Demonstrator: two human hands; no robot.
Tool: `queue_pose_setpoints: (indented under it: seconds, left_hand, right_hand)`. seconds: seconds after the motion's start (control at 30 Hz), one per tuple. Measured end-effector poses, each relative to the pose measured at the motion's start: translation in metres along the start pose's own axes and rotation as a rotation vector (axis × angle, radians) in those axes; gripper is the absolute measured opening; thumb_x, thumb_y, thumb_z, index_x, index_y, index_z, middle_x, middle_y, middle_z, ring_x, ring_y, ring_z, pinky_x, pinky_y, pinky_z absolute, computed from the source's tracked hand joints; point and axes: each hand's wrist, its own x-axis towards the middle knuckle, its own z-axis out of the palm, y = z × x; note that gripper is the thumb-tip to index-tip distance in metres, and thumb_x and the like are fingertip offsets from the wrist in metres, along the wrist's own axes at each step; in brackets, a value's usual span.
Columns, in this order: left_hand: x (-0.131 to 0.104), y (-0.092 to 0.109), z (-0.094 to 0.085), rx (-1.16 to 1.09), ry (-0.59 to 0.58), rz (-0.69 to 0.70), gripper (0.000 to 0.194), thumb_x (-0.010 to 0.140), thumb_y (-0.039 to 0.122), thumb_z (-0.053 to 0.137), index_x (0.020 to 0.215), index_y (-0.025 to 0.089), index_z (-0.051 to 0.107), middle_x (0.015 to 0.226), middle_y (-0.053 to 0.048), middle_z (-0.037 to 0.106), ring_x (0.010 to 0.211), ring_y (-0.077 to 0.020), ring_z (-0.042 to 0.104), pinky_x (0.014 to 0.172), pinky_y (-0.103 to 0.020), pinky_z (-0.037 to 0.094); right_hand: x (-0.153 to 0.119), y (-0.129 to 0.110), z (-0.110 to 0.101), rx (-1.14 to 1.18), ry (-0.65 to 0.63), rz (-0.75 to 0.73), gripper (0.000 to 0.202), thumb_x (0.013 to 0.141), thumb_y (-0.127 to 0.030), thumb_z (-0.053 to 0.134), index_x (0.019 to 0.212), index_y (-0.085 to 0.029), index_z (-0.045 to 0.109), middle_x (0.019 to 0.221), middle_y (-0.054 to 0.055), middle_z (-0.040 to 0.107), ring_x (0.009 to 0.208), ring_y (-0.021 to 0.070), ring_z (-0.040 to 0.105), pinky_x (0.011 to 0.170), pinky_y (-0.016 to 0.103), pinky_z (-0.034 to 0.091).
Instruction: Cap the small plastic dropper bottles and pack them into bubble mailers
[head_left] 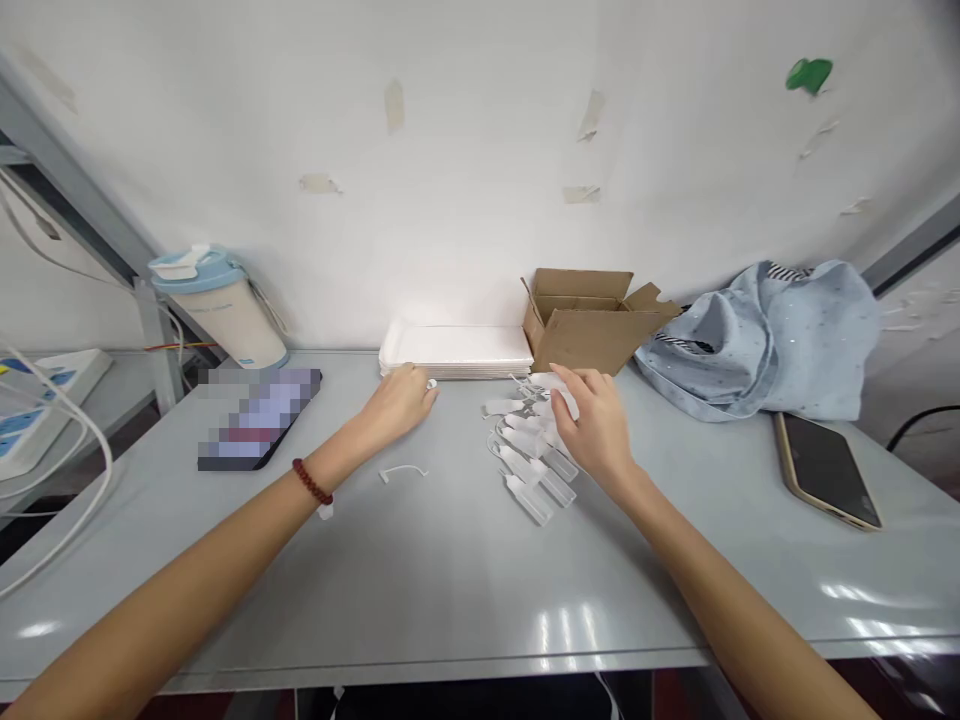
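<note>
My left hand (399,402) rests at the front left edge of a stack of white trays (465,350). Its fingers are curled in, and a small white bit shows by the thumb; what it is cannot be made out. Over a pile of small clear plastic tubes with white ends and thin white cords (529,440) hovers my right hand (596,425). Its thumb and index finger are apart, with one white piece visible between or behind them. A short white cord (403,470) lies alone on the table below my left hand.
An open cardboard box (592,335) stands behind the pile. To the left are a phone (262,420), a cream tumbler with a blue lid (225,310) and a power strip (56,410). On the right, a light blue cloth bag (780,340) overlaps another phone (829,470).
</note>
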Motion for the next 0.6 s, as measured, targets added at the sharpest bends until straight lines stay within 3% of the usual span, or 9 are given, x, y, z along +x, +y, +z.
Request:
queue_pose_setpoints:
  seconds: [0.13,0.33,0.47,0.6]
  left_hand:
    - [0.02,0.005,0.012,0.048,0.002,-0.022,0.018,0.083,0.014,0.043,0.086,0.008,0.06,0.088,-0.02,0.062,0.088,-0.0317,0.06,0.073,-0.038,0.044]
    - [0.023,0.003,0.016,-0.035,-0.034,-0.018,0.016,0.076,0.009,0.047,0.084,0.008,0.061,0.087,-0.019,0.063,0.089,-0.0323,0.06,0.076,-0.039,0.044]
    - [0.017,-0.003,0.009,-0.208,-0.062,-0.012,0.028,0.071,0.013,0.051,0.096,0.011,0.063,0.084,-0.012,0.065,0.087,-0.0287,0.061,0.076,-0.036,0.045]
    - [-0.006,-0.011,-0.01,-0.474,-0.141,-0.05,0.036,0.079,0.027,0.046,0.108,0.013,0.061,0.075,-0.005,0.066,0.069,-0.0199,0.063,0.065,-0.03,0.05]
  right_hand:
    - [-0.002,0.006,0.005,-0.039,0.011,-0.02,0.031,0.087,-0.022,0.047,0.115,-0.017,0.06,0.104,0.014,0.056,0.095,0.0277,0.05,0.079,0.043,0.044]
    - [-0.006,-0.006,0.0,0.068,0.013,-0.046,0.027,0.087,-0.023,0.048,0.111,-0.016,0.058,0.106,0.014,0.054,0.098,0.0264,0.051,0.083,0.042,0.044]
    - [-0.011,-0.018,-0.001,0.132,0.018,-0.101,0.022,0.087,-0.019,0.048,0.107,-0.016,0.057,0.105,0.014,0.055,0.098,0.0263,0.052,0.083,0.043,0.043]
    - [-0.018,-0.031,-0.002,0.22,0.005,-0.207,0.021,0.086,-0.014,0.047,0.106,-0.017,0.055,0.102,0.013,0.056,0.097,0.0251,0.052,0.081,0.041,0.043]
